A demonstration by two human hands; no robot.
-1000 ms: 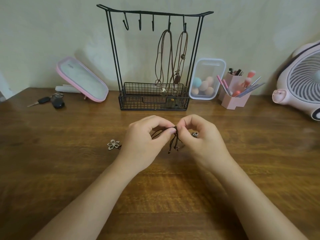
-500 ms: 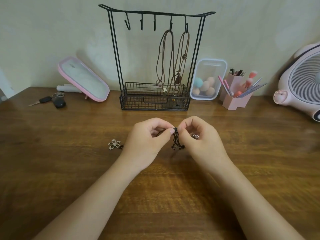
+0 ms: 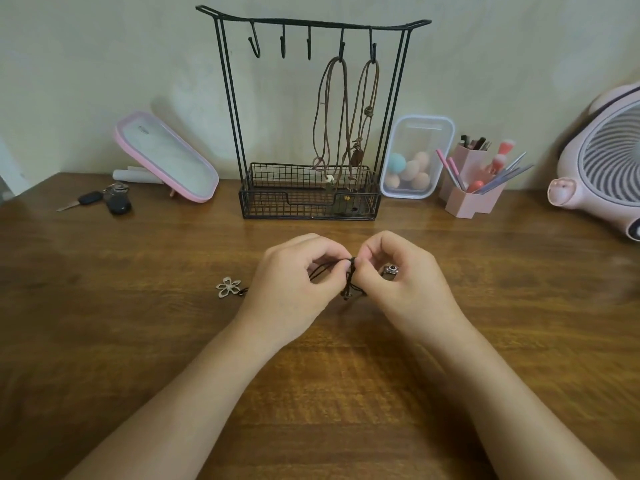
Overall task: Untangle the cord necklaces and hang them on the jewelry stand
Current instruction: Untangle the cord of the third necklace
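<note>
Loose tails of the dark cord (image 3: 349,289) — splayed one second ago — now hang in a tight bundle.

You have one jewelry stand (image 3: 308,192) at the far edge of the table (image 3: 138,341), five hooks (image 3: 283,43), two hung necklaces (image 3: 369,111), one dark cord tangle (image 3: 350,277), two pendants (image 3: 228,286), perhaps five crowded sponges (image 3: 412,168).

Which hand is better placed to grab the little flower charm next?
Left, probably. The flower charm lies just outside the left hand; the right hand is farther away. Both hands pinch the dark cord.
</note>
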